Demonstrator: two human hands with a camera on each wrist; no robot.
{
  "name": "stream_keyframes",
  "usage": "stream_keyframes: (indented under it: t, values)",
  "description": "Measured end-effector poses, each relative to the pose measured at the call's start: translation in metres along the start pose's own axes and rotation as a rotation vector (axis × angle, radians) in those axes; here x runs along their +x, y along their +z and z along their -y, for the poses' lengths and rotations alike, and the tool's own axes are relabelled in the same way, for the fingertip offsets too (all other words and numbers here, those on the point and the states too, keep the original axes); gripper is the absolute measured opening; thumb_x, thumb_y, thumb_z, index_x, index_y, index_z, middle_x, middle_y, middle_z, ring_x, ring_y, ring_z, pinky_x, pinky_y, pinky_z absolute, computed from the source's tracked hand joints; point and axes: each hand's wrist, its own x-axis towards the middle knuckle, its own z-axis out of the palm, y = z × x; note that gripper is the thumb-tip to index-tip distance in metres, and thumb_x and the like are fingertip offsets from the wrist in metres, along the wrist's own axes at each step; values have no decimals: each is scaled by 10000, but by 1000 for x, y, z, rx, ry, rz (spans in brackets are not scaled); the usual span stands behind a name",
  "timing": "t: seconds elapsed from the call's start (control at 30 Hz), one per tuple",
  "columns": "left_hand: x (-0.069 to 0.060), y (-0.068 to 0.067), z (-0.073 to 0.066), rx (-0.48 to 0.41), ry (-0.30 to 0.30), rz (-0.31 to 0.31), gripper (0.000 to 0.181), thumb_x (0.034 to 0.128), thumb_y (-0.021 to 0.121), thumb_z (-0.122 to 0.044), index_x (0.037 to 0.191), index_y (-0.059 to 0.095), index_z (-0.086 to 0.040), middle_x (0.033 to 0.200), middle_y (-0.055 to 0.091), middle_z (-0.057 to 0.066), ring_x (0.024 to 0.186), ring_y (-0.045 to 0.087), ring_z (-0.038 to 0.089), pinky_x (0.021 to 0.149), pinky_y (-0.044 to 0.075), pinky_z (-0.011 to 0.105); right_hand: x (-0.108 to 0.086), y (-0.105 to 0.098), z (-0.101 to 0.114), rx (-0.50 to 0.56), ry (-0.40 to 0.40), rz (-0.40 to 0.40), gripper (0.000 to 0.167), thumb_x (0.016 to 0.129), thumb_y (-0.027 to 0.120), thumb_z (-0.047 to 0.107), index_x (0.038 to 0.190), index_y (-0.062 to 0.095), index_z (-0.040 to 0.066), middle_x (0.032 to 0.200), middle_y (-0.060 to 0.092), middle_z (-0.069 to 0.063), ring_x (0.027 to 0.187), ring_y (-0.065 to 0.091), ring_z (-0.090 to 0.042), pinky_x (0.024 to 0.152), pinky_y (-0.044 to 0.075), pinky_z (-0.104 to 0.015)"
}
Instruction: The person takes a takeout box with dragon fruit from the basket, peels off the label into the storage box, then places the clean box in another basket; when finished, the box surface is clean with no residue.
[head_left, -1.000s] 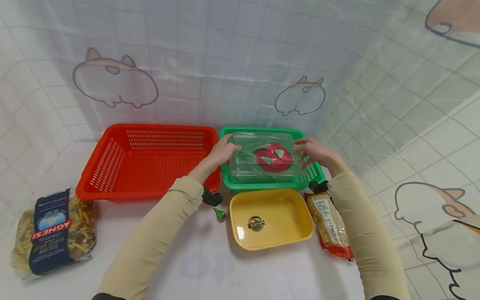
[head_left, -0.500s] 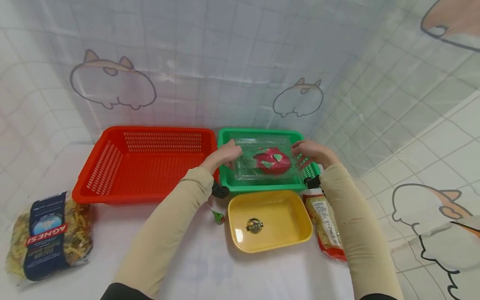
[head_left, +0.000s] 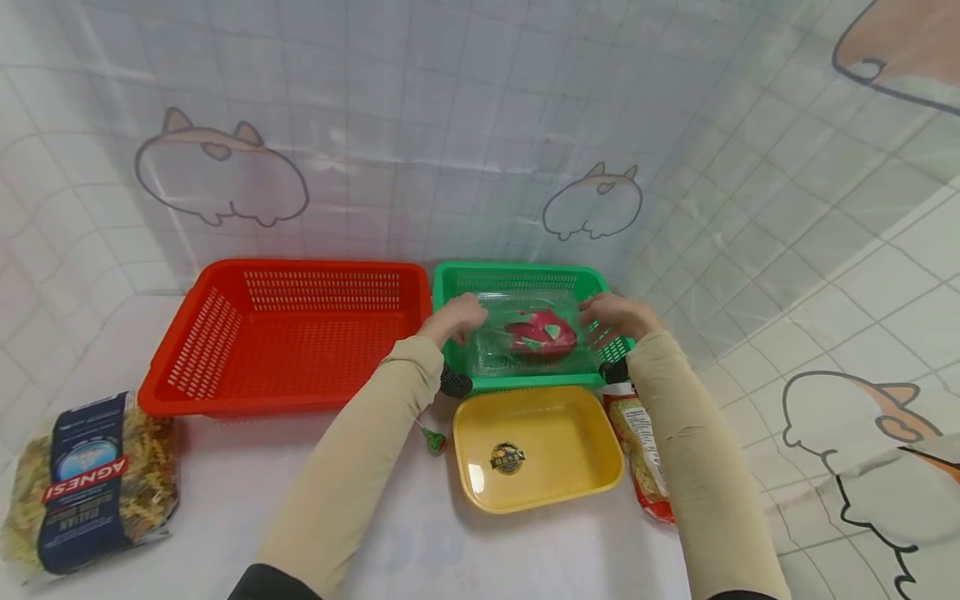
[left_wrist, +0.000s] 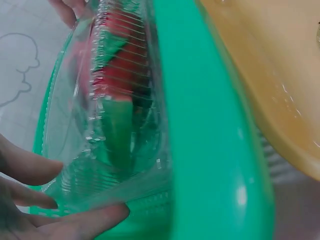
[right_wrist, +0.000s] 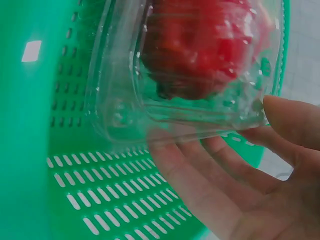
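Note:
A clear plastic clamshell box with a dragon fruit inside lies within the green basket. My left hand holds the box's left end; in the left wrist view its fingers reach to the box's lower edge. At the right end, my right hand grips the box, its thumb at the side and the other fingers under the rim. The fruit is red with green scales, seen through the lid. Part of the basket floor is hidden under the box.
Left of the green basket stands a red basket. A yellow tray sits in front, beside a small green-and-red bud. A pasta bag lies far left; another food packet is partly behind my right sleeve.
Both hands have lowered the box into the green basket and shifted slightly down in the head view. The head view itself has tilted a little.

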Motion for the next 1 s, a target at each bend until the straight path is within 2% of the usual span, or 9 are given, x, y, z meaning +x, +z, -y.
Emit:
stream_keyframes:
  t: [0.17,0.27,0.33,0.4,0.5,0.57,0.63,0.73,1.0]
  values:
    - [2,1,3,4,4,-10,552,1065,300,-149,1577,149,-6,1542,302,195,602,397,207,802,534,419,4,3,-2,35,31,9,583,1072,388,88,1578,125,-33,1580,229,-317,1333,436,-514,1066,416,-581]
    - [4,1,4,35,2,-29,530,1066,308,-146,1559,192,11,1523,339,205,618,512,231,827,556,415,7,5,-2,30,52,-6,576,1071,397,83,1579,148,-21,1577,255,-304,1324,460,-501,1046,443,-562]
    - [5,0,4,56,-9,-50,443,1058,328,-135,1468,328,33,1332,480,196,651,577,263,830,565,411,10,6,-2,10,58,-5,570,1072,392,88,1577,152,-27,1580,250,-305,1312,478,-496,1022,469,-546]
    - [6,-1,4,70,-18,-67,340,1049,339,-118,1339,419,40,1092,525,158,678,612,292,839,561,416,12,7,0,0,69,-7,566,1072,398,91,1575,168,-27,1588,246,-293,1302,496,-488,1002,488,-534]
    - [8,-2,4,70,-29,-88,251,1037,363,-102,1242,431,25,785,409,74,645,598,300,799,552,409,15,8,2,-13,74,7,567,1074,386,87,1574,148,-36,1601,214,-290,1297,501,-485,994,498,-523]
    - [11,-2,5,78,-32,-90,283,1034,372,-98,1279,413,38,700,379,51,622,585,295,691,530,373,15,8,2,-9,84,13,570,1075,380,83,1577,136,-32,1605,209,-284,1310,489,-484,1000,495,-521]
    - [14,-2,5,87,-36,-92,339,1031,390,-105,1339,371,36,722,411,62,643,612,311,596,477,331,16,6,1,-2,85,27,574,1075,370,75,1580,116,-28,1618,174,-276,1332,460,-492,1018,478,-532]
    - [18,-1,6,110,-21,-102,356,1028,424,-107,1351,394,37,778,467,85,656,637,306,536,400,291,19,2,-2,12,88,35,576,1075,360,67,1582,103,-26,1628,141,-270,1350,431,-503,1033,456,-554]
    - [23,9,4,177,13,-133,371,1047,514,-170,1354,440,26,1130,602,162,830,702,332,675,511,322,26,2,2,-45,116,18,571,1079,335,69,1580,79,-31,1641,85,-255,1345,442,-489,1034,463,-530]
